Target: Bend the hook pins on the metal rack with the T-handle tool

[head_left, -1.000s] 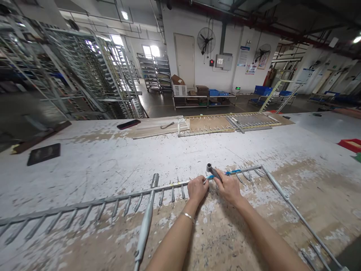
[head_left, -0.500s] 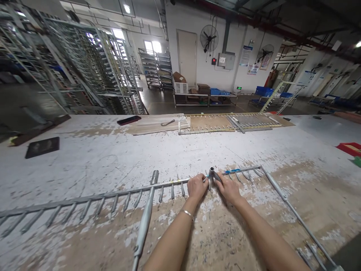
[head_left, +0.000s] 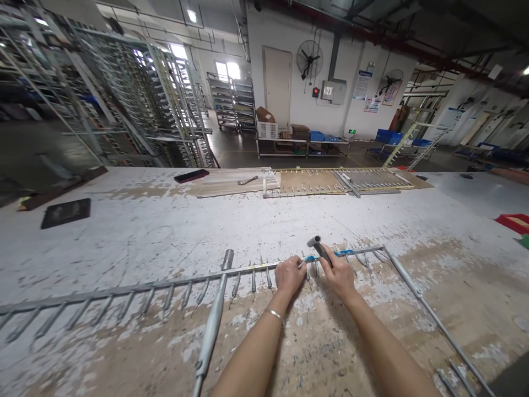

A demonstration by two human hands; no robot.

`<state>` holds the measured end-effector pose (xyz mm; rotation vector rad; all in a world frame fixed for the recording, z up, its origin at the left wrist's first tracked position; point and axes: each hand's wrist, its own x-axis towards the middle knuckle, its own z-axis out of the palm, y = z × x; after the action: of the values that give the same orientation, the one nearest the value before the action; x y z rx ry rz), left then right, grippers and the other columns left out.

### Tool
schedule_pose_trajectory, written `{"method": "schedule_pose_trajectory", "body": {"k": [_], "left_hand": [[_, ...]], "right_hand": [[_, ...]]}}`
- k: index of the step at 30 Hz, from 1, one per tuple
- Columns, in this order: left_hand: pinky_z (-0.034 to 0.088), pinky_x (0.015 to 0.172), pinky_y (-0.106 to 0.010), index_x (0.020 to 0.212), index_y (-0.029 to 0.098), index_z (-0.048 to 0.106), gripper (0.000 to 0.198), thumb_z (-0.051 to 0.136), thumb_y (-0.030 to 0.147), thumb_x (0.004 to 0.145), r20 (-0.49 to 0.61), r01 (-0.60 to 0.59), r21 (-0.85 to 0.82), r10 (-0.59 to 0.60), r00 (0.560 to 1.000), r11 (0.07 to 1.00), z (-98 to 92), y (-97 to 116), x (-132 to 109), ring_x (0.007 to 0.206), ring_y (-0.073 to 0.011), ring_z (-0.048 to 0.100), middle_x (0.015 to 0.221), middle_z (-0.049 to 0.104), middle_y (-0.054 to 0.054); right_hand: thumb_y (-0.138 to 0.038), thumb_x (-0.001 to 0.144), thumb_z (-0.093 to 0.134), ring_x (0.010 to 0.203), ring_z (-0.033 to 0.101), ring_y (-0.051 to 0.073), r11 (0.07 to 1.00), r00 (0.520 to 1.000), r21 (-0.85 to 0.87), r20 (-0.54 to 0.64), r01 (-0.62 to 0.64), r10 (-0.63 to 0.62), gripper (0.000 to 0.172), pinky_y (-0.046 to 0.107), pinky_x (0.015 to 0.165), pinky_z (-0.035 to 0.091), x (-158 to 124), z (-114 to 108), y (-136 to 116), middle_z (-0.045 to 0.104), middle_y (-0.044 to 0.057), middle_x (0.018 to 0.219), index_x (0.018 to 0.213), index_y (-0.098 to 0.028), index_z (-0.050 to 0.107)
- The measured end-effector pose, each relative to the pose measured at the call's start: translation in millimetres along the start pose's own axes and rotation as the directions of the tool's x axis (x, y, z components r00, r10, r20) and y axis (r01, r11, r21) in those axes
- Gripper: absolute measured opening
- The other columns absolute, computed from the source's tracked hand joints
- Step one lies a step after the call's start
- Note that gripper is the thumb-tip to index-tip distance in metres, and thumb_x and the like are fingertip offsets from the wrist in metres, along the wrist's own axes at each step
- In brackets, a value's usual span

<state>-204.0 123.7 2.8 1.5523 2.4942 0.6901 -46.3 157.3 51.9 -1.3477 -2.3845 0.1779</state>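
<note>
A long grey metal frame point(head_left: 173, 283) with a row of hook-like prongs lies across the table. My left hand point(head_left: 290, 274) is closed at its bar, pinching a small thin metal piece point(head_left: 301, 265) that I see only in part. Blue marks show on the bar beside these fingertips. My right hand point(head_left: 339, 274) grips the handle of a hammer point(head_left: 315, 241) with a round, tube-like metal head. The hammer head is raised above the bar, just right of my left hand. Several prongs point(head_left: 363, 259) stick out from the bar past my right hand.
The worn table point(head_left: 144, 242) bears a phone point(head_left: 191, 176), a dark flat plate point(head_left: 66, 213) and a wrench point(head_left: 248, 181). Another hooked frame point(head_left: 306, 194) lies on boards at the far edge. A red bin point(head_left: 512, 223) sits at the right. Metal racks point(head_left: 136, 99) stand behind.
My right hand has moved slightly right, and the hammer head has lifted and tilted away from the bar. My left hand has stayed in place on the bar.
</note>
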Motion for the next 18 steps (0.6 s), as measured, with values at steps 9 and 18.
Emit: {"method": "schedule_pose_trajectory", "body": {"k": [9, 18], "left_hand": [[0.035, 0.067, -0.027, 0.086, 0.025, 0.070, 0.022, 0.053, 0.039, 0.085, 0.021, 0.009, -0.027, -0.008, 1.000, 1.000, -2.7, 0.8, -0.9, 0.082, -0.0191, 0.065, 0.086, 0.073, -0.003], [0.037, 0.068, -0.026, 0.087, 0.026, 0.071, 0.020, 0.056, 0.039, 0.084, 0.049, 0.025, -0.047, -0.023, 0.999, 0.999, -7.5, 2.3, -1.6, 0.085, -0.0180, 0.065, 0.088, 0.073, -0.001]], "right_hand": [[-0.039, 0.099, 0.035, 0.082, 0.069, 0.020, 1.000, 1.000, -0.011, -0.006, -0.006, 0.006, 0.045, 0.025, 0.068, 0.044, -1.9, -0.8, 1.3, 0.074, 0.006, 0.099, 0.142, -0.028, 0.046], [-0.040, 0.099, 0.035, 0.082, 0.069, 0.020, 0.999, 0.999, -0.021, 0.037, -0.030, 0.031, 0.046, 0.025, 0.069, 0.044, 5.6, -12.6, 2.0, 0.075, 0.005, 0.094, 0.142, -0.027, 0.046]]}}
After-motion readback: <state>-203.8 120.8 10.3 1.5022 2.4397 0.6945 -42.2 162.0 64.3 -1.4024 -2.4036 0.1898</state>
